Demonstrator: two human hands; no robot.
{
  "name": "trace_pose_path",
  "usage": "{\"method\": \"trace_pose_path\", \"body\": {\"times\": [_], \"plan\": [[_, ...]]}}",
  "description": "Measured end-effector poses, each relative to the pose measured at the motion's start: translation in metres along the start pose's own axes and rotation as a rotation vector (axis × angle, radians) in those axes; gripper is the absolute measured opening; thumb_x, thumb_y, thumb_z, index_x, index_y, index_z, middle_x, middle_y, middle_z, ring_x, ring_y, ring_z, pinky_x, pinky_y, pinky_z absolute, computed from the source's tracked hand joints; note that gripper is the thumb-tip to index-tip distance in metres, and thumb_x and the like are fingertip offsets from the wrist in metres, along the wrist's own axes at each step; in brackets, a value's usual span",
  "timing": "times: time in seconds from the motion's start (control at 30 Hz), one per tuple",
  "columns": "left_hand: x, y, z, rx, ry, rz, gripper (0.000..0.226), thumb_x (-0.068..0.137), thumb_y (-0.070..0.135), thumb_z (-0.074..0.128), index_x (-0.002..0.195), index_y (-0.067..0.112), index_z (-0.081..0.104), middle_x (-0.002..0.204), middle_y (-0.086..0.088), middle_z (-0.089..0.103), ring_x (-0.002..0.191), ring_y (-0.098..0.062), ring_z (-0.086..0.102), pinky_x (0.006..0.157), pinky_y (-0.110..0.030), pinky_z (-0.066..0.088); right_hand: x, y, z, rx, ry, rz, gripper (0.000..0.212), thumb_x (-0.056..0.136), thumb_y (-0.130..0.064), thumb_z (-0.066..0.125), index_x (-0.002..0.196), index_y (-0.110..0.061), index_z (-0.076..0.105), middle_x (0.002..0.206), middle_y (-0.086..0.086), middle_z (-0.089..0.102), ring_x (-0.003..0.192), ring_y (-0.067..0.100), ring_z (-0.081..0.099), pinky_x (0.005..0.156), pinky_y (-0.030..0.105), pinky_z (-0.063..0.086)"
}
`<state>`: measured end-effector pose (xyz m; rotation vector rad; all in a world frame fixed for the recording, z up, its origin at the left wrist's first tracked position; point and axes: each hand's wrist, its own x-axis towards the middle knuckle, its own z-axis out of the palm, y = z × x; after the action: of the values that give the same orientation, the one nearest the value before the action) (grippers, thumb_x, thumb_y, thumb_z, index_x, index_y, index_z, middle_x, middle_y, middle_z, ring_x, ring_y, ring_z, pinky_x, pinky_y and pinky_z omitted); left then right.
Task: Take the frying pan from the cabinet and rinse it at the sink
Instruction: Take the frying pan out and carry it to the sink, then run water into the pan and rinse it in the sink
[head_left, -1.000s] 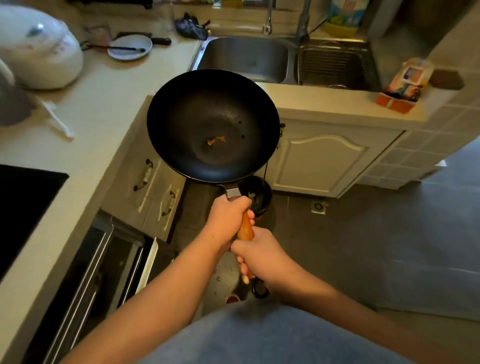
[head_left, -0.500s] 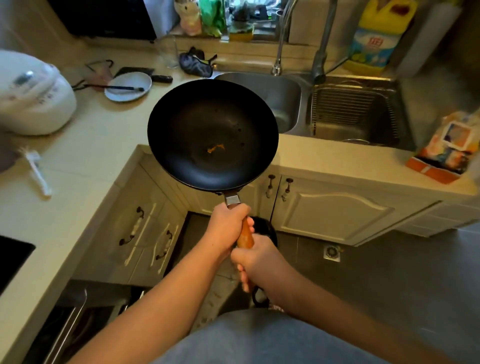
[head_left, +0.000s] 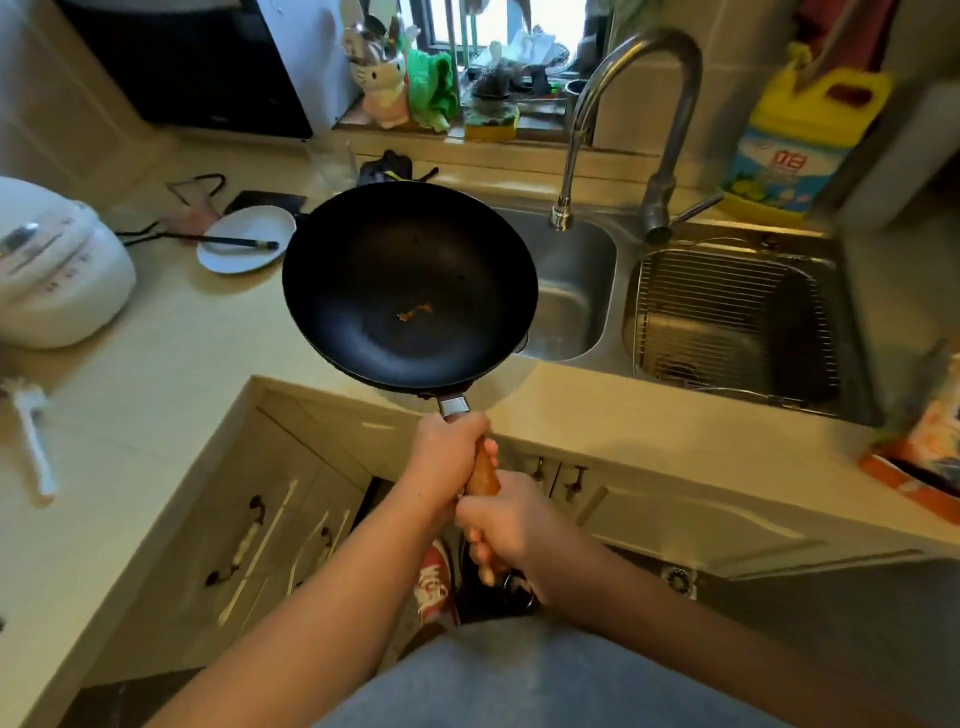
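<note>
One frying pan (head_left: 410, 286) was observed, held in the air over the counter corner, its far rim overlapping the near-left edge of the sink (head_left: 571, 291). The pan was carried bowl-up and roughly level; one small orange residue (head_left: 415, 312) was noted near its centre. Its long axis ran from the wooden handle (head_left: 482, 470) away from the body, up and slightly left in view. The handle was gripped by two hands: the left hand (head_left: 449, 457) was closed around it just behind the metal collar, and the right hand (head_left: 511, 530) was clamped on the tail end, nearer the body. The left hand was therefore the nearer to the bowl. Two basins were counted, the left one bare, the right one (head_left: 727, 322) fitted with a wire rack. Two spouts were counted at the back edge, a tall gooseneck faucet (head_left: 670, 145) and a second spout (head_left: 569, 171). It was judged that the pan lay left of both outlets, so a shift rightward and forward would be required.
</note>
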<state>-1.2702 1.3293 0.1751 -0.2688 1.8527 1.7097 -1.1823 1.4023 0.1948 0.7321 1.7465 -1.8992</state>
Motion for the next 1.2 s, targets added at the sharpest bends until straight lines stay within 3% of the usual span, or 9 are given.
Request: {"method": "trace_pose_path", "body": {"times": [0.13, 0.3, 0.43, 0.6, 0.77, 0.9, 1.1, 1.2], "plan": [[0.042, 0.021, 0.002, -0.001, 0.068, -0.043, 0.006, 0.082, 0.006, 0.055, 0.076, 0.008, 0.056, 0.053, -0.004, 0.060, 0.045, -0.014, 0.057, 0.044, -0.026, 0.048, 0.035, -0.027, -0.008, 0.032, -0.043, 0.022, 0.003, 0.072, -0.009, 0.057, 0.070, -0.010, 0.055, 0.047, -0.001, 0.051, 0.036, 0.012, 0.048, 0.039, 0.025, 0.042], [0.102, 0.050, -0.001, 0.007, 0.098, -0.125, 0.014, 0.079, 0.007, 0.055, 0.065, 0.007, 0.056, 0.052, -0.007, 0.059, 0.040, -0.015, 0.055, 0.042, -0.022, 0.044, 0.080, -0.068, -0.011, 0.162, -0.025, 0.131, 0.007, 0.076, -0.009, 0.057, 0.071, -0.013, 0.053, 0.049, 0.001, 0.047, 0.039, 0.013, 0.043, 0.038, 0.023, 0.038], [0.146, 0.066, -0.004, 0.077, 0.046, -0.186, 0.013, 0.077, 0.010, 0.056, 0.064, 0.008, 0.057, 0.053, -0.007, 0.060, 0.036, -0.015, 0.053, 0.044, -0.022, 0.041, 0.110, -0.099, -0.008, 0.344, 0.030, 0.251, 0.011, 0.083, -0.005, 0.053, 0.076, -0.013, 0.051, 0.049, -0.001, 0.047, 0.037, 0.008, 0.041, 0.034, 0.018, 0.035], [0.189, 0.078, -0.005, 0.137, -0.082, -0.291, 0.013, 0.075, 0.010, 0.058, 0.063, 0.008, 0.056, 0.044, -0.004, 0.059, 0.036, -0.017, 0.049, 0.046, -0.024, 0.038, 0.139, -0.124, -0.004, 0.533, 0.080, 0.369, 0.031, 0.088, -0.007, 0.049, 0.058, -0.015, 0.044, 0.038, -0.005, 0.042, 0.028, 0.004, 0.036, 0.030, 0.012, 0.030], [0.214, 0.083, 0.006, 0.216, -0.203, -0.341, 0.018, 0.077, 0.007, 0.055, 0.060, 0.009, 0.053, 0.040, -0.003, 0.056, 0.032, -0.015, 0.046, 0.044, -0.022, 0.038, 0.161, -0.135, -0.015, 0.705, 0.110, 0.432, 0.028, 0.089, -0.007, 0.048, 0.062, -0.014, 0.047, 0.043, -0.006, 0.043, 0.030, 0.003, 0.039, 0.028, 0.013, 0.032], [0.227, 0.085, 0.022, 0.219, -0.234, -0.413, 0.017, 0.082, 0.008, 0.055, 0.066, 0.006, 0.056, 0.040, -0.002, 0.057, 0.031, -0.014, 0.048, 0.041, -0.019, 0.039, 0.174, -0.137, -0.033, 0.744, 0.128, 0.457, 0.022, 0.089, -0.006, 0.047, 0.068, -0.012, 0.049, 0.045, -0.005, 0.045, 0.031, 0.003, 0.040, 0.029, 0.013, 0.033], [0.241, 0.087, 0.042, 0.211, -0.219, -0.478, 0.021, 0.083, 0.013, 0.057, 0.063, 0.006, 0.062, 0.043, 0.000, 0.060, 0.047, -0.018, 0.052, 0.055, -0.027, 0.044, 0.189, -0.141, -0.063, 0.709, 0.167, 0.495, 0.017, 0.087, -0.002, 0.051, 0.073, -0.010, 0.053, 0.049, -0.003, 0.048, 0.033, 0.004, 0.046, 0.030, 0.016, 0.037], [0.247, 0.087, 0.047, 0.228, -0.204, -0.521, 0.022, 0.084, 0.012, 0.056, 0.064, 0.007, 0.061, 0.042, 0.000, 0.059, 0.044, -0.017, 0.052, 0.047, -0.022, 0.044, 0.199, -0.141, -0.069, 0.715, 0.177, 0.517, 0.014, 0.087, -0.001, 0.052, 0.075, -0.010, 0.053, 0.051, -0.002, 0.049, 0.033, 0.004, 0.047, 0.030, 0.016, 0.038]]}}
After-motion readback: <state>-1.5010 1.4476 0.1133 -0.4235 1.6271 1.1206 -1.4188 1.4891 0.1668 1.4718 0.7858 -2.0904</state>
